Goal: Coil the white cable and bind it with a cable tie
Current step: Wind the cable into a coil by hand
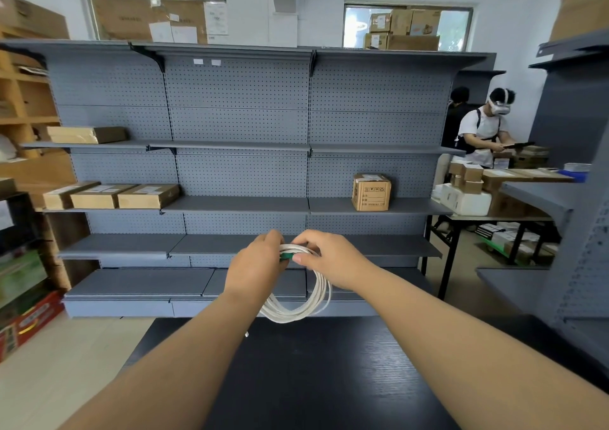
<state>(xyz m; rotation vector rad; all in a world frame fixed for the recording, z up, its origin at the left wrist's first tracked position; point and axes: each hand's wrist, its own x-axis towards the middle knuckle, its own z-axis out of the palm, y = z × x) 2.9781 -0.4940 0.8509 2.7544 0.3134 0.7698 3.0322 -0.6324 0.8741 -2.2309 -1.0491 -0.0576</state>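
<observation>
My left hand (255, 266) & right hand (331, 258) both pinch the top of the coiled white cable (304, 301), held above the black worktop (313, 373). Green cable tie (286, 256) sits btwn my fingertips at the top of the coil.

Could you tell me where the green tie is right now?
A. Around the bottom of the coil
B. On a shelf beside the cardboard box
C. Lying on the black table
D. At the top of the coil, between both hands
D: the green tie sits at the top of the white coil, pinched between the left hand and right hand, held above the table.
</observation>
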